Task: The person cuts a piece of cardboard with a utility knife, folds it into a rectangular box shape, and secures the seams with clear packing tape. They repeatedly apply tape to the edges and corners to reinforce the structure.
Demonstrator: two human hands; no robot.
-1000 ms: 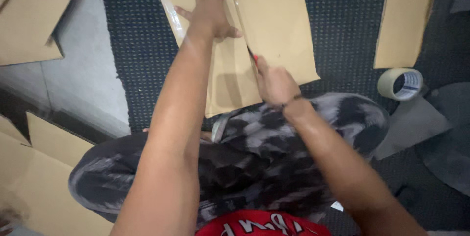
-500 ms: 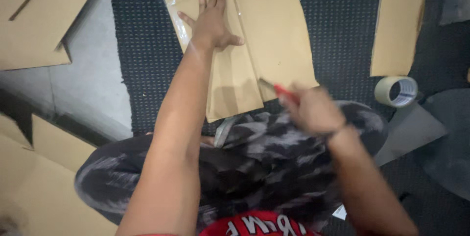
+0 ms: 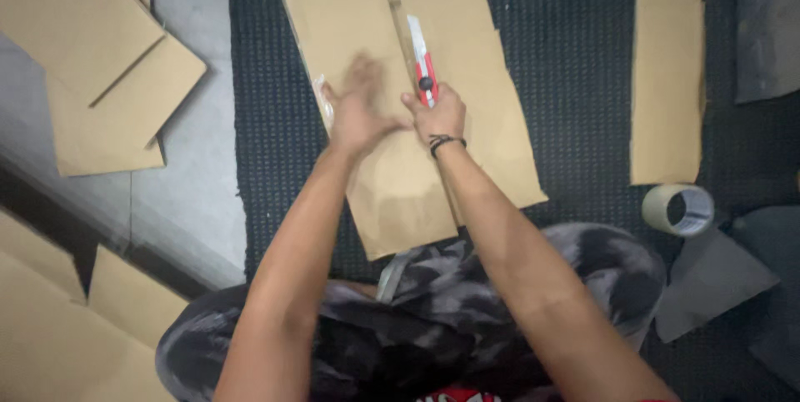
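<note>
Head view: right hand [image 3: 437, 114] closed on red cutter [image 3: 422, 69] over cardboard sheet [image 3: 467, 119], open blurred left hand [image 3: 358, 106] just beside, at risk of a cut if slipping.

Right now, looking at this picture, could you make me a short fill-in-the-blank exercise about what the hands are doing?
1. The right hand grips a ____ utility knife.
2. The knife's blade lies on a sheet of ____.
3. The left hand rests on the same cardboard sheet, to the ____ of the knife.
4. A roll of tape lies on the dark ____.

Missing words: red; cardboard; left; mat
</note>
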